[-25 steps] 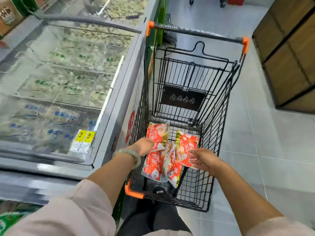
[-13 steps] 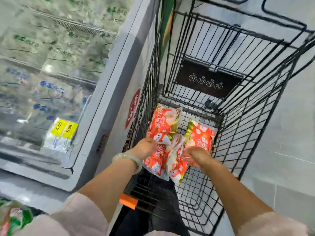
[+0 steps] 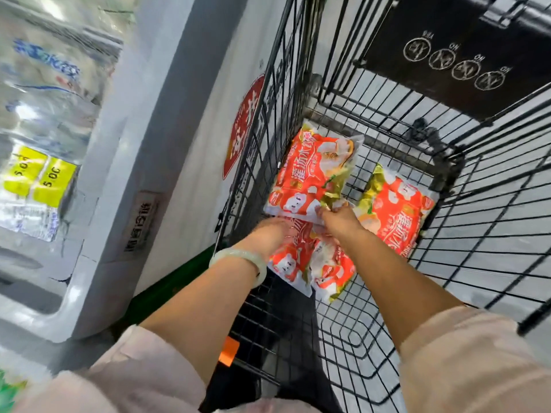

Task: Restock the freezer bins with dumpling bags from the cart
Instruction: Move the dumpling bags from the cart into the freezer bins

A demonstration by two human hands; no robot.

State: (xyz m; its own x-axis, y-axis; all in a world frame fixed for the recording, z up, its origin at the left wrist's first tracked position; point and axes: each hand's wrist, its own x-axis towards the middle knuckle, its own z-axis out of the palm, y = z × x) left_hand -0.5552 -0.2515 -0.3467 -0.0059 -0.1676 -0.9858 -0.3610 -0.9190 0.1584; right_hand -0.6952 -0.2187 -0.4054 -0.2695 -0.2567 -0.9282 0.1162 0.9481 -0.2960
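Several red-and-white dumpling bags lie in the bottom of the black wire cart [image 3: 483, 234]. One bag [image 3: 310, 171] is at the far left, another bag [image 3: 396, 216] lies at the right, and two more bags [image 3: 316, 263] sit nearer me. My left hand [image 3: 268, 234], with a pale bangle on the wrist, rests on the near bags. My right hand [image 3: 340, 219] pinches the near edge of the far-left bag. The freezer [image 3: 143, 162] stands to the left of the cart, with blue-printed bags behind its glass lid.
Yellow price tags [image 3: 38, 177] marked 5.00 stick to the freezer glass. A black child-seat flap [image 3: 459, 55] with round symbols hangs at the cart's far end. An orange corner piece [image 3: 228, 351] marks the cart's near rim. Grey tiled floor shows through the wires.
The camera has dipped much closer into the cart. My right hand has shifted left from the right-hand bag to the edge of the far-left bag. My left hand stays on the near bags.
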